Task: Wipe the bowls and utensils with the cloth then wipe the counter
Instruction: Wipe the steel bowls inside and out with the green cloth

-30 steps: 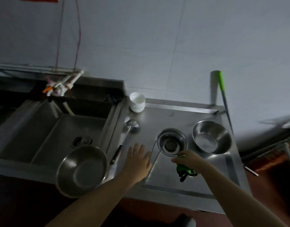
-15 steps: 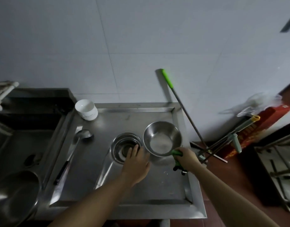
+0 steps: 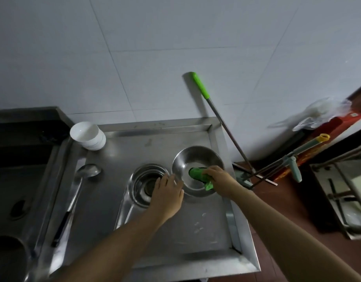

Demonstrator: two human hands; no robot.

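Steel covers the whole bench (image 3: 155,237), a shallow tray-like top with a raised rim. Toward its right rear stands a steel bowl (image 3: 195,157), and the right hand (image 3: 220,180) reaches into it, fingers curled round a green cloth (image 3: 198,173) that lies against the bowl's inner floor; a corner of the cloth pokes out below the hand at the near rim. The left hand (image 3: 168,197) rests with fingers fairly straight and spread at the bowl's left rim, seemingly touching it, though the contact is hard to make out (the fingers also overlap the neighbouring dish). That neighbour, a second steel bowl (image 3: 144,185) just left of the first, looks like several nested together and has a dark centre. A long ladle (image 3: 79,192) lies along the bench's left edge, scoop toward the wall, dark handle toward the viewer. At the back left corner sit stacked white bowls (image 3: 88,135). A sink (image 3: 16,180) adjoins on the left, with part of a large steel basin (image 3: 6,259) at the lower left corner. Against the tiled wall leans a green-handled mop pole (image 3: 212,110), just right of the bench.
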